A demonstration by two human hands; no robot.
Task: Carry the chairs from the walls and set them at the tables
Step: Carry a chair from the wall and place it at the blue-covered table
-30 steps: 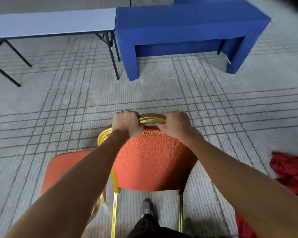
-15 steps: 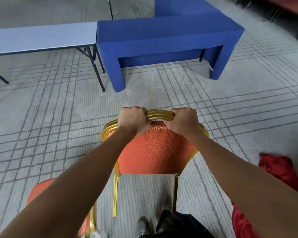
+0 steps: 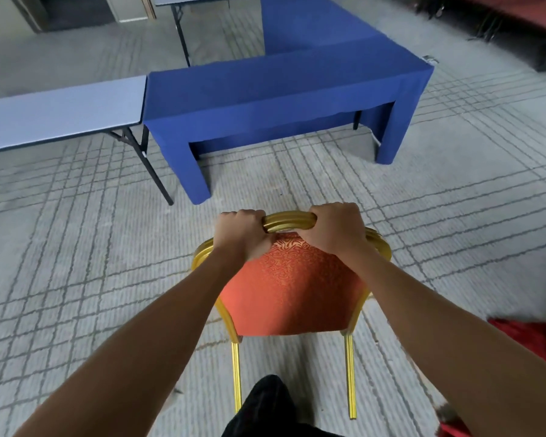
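Hiding its own seat and front legs, the chair (image 3: 290, 294) is at lower centre, short of the blue-draped table (image 3: 265, 89) at upper centre; a red cloth (image 3: 536, 339) is cut off at lower right. Left hand (image 3: 241, 234) and right hand (image 3: 334, 231) both clamp its gold top rail (image 3: 289, 220), fingers curled.

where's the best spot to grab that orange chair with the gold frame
By the arched gold top rail of the orange padded gold-framed chair, coming from behind its back. The rail is a rounded bar clear above the padding, so fingers wrap over it, as the left hand and right hand do.
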